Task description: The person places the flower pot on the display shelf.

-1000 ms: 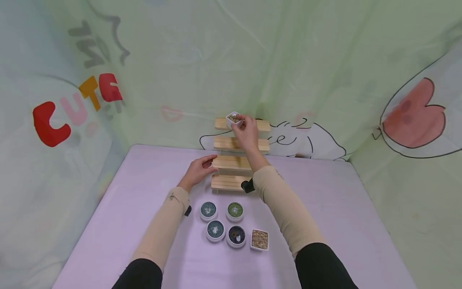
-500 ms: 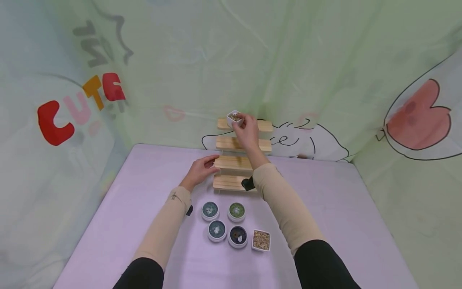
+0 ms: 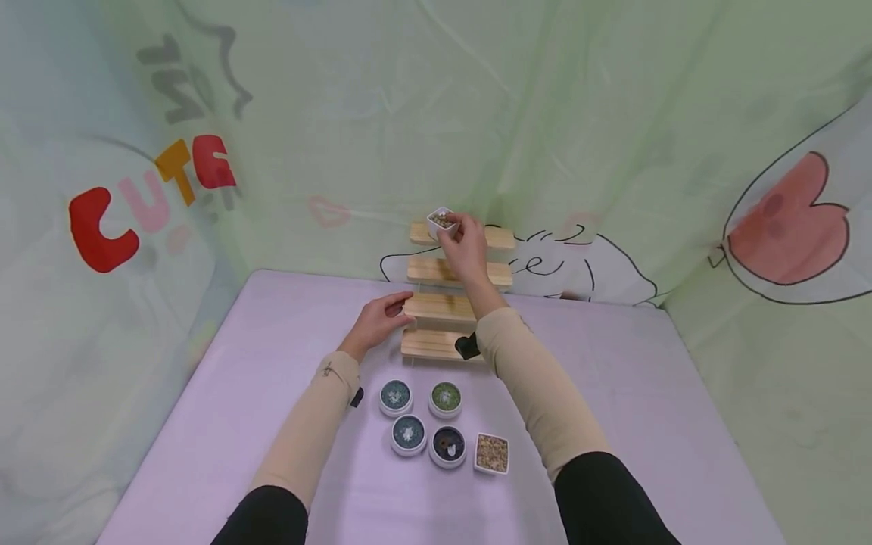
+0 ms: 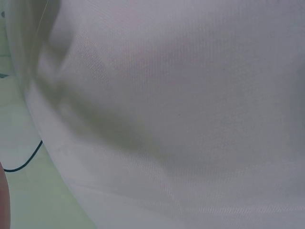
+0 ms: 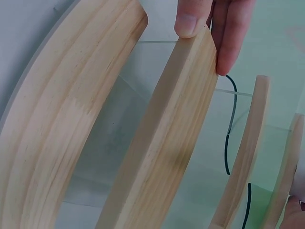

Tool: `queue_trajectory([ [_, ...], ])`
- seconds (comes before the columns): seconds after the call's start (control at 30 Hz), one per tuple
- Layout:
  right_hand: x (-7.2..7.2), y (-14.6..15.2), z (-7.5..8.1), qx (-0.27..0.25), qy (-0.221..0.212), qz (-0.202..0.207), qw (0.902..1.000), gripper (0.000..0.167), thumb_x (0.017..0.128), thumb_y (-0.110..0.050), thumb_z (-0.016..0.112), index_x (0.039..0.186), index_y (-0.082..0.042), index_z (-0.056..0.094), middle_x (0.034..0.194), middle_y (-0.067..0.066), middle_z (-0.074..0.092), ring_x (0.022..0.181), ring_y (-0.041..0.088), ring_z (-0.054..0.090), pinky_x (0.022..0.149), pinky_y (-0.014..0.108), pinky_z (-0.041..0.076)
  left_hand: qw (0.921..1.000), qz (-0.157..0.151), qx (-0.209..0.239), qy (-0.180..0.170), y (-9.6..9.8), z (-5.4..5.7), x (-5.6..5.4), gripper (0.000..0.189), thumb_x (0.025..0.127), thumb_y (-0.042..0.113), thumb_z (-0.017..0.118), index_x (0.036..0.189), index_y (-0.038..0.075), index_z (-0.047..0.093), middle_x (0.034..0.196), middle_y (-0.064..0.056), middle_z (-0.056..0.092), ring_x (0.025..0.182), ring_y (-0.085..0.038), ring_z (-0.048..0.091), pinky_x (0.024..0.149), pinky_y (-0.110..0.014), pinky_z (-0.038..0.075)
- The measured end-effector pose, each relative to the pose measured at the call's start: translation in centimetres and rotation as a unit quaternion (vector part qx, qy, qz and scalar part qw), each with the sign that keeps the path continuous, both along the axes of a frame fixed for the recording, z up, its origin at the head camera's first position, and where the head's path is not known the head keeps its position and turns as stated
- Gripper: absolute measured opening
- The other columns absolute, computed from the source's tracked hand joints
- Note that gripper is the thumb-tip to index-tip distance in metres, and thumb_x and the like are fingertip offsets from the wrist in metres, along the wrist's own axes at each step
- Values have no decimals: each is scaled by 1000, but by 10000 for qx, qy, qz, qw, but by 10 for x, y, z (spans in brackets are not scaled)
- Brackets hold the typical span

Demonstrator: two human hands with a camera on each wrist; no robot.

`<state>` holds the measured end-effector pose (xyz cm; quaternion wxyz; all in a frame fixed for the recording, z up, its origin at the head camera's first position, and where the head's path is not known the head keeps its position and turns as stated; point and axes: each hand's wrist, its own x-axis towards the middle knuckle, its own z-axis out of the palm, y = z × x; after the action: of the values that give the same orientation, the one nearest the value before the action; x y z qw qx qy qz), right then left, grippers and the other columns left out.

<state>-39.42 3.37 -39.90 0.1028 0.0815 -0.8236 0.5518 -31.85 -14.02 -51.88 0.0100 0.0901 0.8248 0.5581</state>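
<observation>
Near the back of the table stands a tiered wooden stand [image 3: 439,306] with stepped pine slats. My left hand [image 3: 375,322] grips the left end of its second slat from the front; the right wrist view shows the thumb [image 5: 187,23] on the slat's front edge and fingers [image 5: 233,40] behind it. At the left part of the top slat [image 3: 499,238], my right hand [image 3: 468,247] holds a small square white pot [image 3: 436,228] filled with brownish granules. Whether the pot's base touches the slat is hidden.
In front of the stand are round white tubs with dark teal [image 3: 396,395], teal [image 3: 408,432], green [image 3: 446,397] and black [image 3: 447,444] tops. Beside them sits another square pot of granules [image 3: 492,453]. Printed cloth [image 3: 327,136] hangs behind the lilac table [image 3: 613,393].
The held pot has shifted very slightly left along the top slat. My left hand keeps its grip on the stand. The head view has moved a little.
</observation>
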Motion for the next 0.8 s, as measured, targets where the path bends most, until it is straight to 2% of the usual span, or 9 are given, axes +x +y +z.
queue_trajectory([
  [0.23, 2, 6, 0, 130, 21, -59, 9999, 34, 96, -15, 62, 126, -1, 56, 135, 17, 44, 122, 26, 52, 100, 25, 50, 10000, -41, 43, 33, 5, -1, 2, 58, 86, 14, 76, 138, 2, 53, 140, -15, 54, 128, -23, 53, 104, -24, 46],
  [0.37, 3, 10, 1, 182, 55, -110, 9998, 34, 95, -16, 63, 126, -4, 57, 138, 15, 42, 124, 26, 49, 103, 26, 48, 9999, -103, -20, 48, 6, -1, 0, 58, 87, 15, 76, 139, 3, 53, 140, -15, 54, 128, -22, 53, 104, -23, 46],
  [0.6, 2, 15, 5, 159, 344, -134, 9992, 37, 94, -16, 66, 128, -4, 56, 143, 14, 37, 129, 27, 46, 107, 27, 44, 9998, 0, -172, 97, 6, 3, -6, 57, 87, 19, 76, 138, 6, 55, 138, -13, 56, 125, -20, 55, 101, -20, 47],
  [0.8, 8, 17, 1, 59, 473, -70, 9988, 38, 94, -16, 65, 128, -3, 56, 143, 14, 38, 130, 25, 45, 112, 23, 37, 10000, -2, 25, -52, 1, 1, -2, 58, 86, 14, 76, 139, 3, 54, 140, -14, 54, 128, -22, 52, 104, -24, 46],
])
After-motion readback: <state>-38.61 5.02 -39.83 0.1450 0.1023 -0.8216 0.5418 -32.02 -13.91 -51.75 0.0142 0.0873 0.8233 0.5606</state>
